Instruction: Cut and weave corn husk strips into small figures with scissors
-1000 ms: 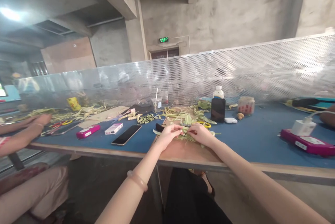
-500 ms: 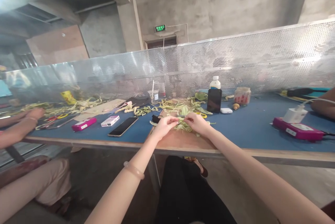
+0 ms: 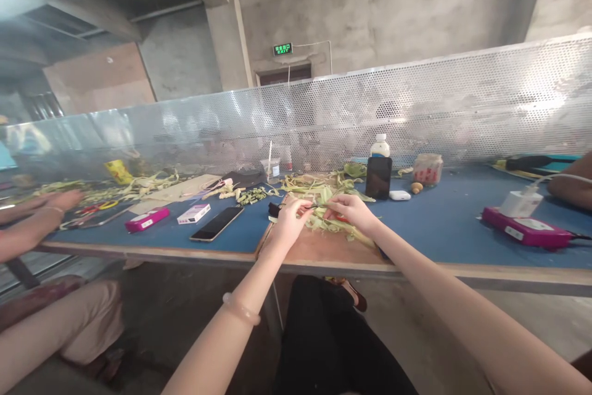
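Over a brown board (image 3: 324,250) at the table's front edge, my left hand (image 3: 292,216) and my right hand (image 3: 355,213) face each other with closed, pinching fingers. Between the fingertips runs a thin dark strand (image 3: 319,206), too small to name surely. Pale green leafy strips (image 3: 321,222), resembling corn husk, lie under and around both hands. Behind them spreads a larger pile of yellow-green strips (image 3: 305,185). Something red shows partly beside my right fingers. A black object (image 3: 274,209) lies just left of my left hand.
Left of my hands lie a phone (image 3: 217,223), a small white box (image 3: 194,214) and a magenta box (image 3: 147,220). A dark upright phone (image 3: 378,177) leans before a bottle (image 3: 380,145). A co-worker's hands (image 3: 65,201) are far left. Perforated metal panel (image 3: 430,99) behind.
My hands have shifted slightly, and the right fingers now sit a little farther from the left. Red shows under my right hand. The co-worker's hand at far left has moved a little.
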The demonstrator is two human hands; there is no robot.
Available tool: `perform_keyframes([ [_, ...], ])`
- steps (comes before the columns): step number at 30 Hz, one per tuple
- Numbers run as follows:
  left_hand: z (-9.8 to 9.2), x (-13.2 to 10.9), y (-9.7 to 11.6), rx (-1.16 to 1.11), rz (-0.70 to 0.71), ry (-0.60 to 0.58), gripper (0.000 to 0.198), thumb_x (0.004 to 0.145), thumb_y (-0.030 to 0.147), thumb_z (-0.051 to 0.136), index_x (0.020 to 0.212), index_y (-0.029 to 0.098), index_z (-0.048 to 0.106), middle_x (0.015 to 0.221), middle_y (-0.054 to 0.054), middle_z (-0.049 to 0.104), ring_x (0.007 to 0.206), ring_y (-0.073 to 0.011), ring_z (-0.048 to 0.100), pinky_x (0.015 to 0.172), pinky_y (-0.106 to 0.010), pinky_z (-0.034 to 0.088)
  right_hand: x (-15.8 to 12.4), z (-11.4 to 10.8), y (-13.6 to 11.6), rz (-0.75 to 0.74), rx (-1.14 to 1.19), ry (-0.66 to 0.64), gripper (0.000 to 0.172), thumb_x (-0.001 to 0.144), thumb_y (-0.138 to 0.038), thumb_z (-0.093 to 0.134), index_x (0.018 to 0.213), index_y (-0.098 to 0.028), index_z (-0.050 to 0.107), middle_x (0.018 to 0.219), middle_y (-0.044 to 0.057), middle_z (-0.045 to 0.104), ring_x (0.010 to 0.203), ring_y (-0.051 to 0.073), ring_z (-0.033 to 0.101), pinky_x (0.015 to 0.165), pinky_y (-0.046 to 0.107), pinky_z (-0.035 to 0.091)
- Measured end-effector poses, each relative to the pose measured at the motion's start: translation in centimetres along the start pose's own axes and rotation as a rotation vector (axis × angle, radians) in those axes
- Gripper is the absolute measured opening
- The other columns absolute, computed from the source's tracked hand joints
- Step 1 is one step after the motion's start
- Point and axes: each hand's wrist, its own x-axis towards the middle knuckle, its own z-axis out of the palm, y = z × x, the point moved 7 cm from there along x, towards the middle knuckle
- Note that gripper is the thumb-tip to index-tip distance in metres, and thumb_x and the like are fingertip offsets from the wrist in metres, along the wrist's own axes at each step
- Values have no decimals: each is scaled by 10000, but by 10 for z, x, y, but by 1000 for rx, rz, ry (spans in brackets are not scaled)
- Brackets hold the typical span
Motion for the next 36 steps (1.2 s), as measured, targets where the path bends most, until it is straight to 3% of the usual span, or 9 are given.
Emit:
perform_keyframes([
  [6,-12,6,22,101,110,38,151,775,246,546,860,183,654,840,-55,601,732,-147,565,723,-275,457,5,2,-5,54,403,-8,236,687,-357,672,764,-147,598,707,63,685,607,125,609,647,258,478],
  [9,-24,19,31,4,17,55,158,761,293,564,791,173,662,802,-47,612,699,-144,552,695,-277,455,13,1,-16,22,465,11,229,684,-343,678,771,-148,593,689,51,674,560,107,586,604,243,466],
  [13,-26,38,48,-395,-197,-60,245,734,346,600,849,136,654,765,-43,632,665,-129,550,628,-263,454,18,-5,-59,-162,512,96,215,707,-342,652,807,-159,603,696,22,640,588,100,570,626,251,470],
  [16,-23,42,66,-659,-296,-31,249,731,314,609,876,114,643,787,-56,624,684,-114,554,623,-249,455,12,-11,-88,-234,420,244,185,738,-340,614,793,-164,595,728,25,625,666,117,587,676,268,485],
  [19,-11,33,75,-741,-369,6,213,702,279,632,834,114,650,771,-54,611,679,-108,549,604,-232,450,3,-12,-98,-200,73,381,157,777,-313,557,737,-162,565,703,23,591,635,116,567,584,233,478],
  [22,7,19,71,-656,-405,16,205,702,296,620,801,119,648,708,-46,602,617,-110,529,547,-227,419,-3,-11,-80,-78,-188,444,147,834,-302,458,803,-171,515,688,13,564,538,104,542,446,198,433],
  [27,25,4,47,-426,-427,-43,211,707,338,590,715,131,635,533,10,512,459,-80,403,458,-217,299,-3,-8,-30,185,-360,314,152,882,-274,359,895,-170,469,570,-27,526,322,74,441,341,196,352],
  [32,27,-4,30,-281,-455,-198,231,698,363,588,692,138,638,524,20,499,473,-86,392,490,-220,300,-7,-7,-5,287,-360,207,88,837,-214,463,779,-155,493,419,-54,474,241,64,371,296,183,269],
  [36,23,-5,20,-255,-415,-176,254,714,379,575,779,143,645,605,1,549,538,-103,445,527,-220,331,-12,2,6,377,-263,133,100,847,-205,448,767,-156,480,433,-40,511,234,57,368,281,173,269],
])
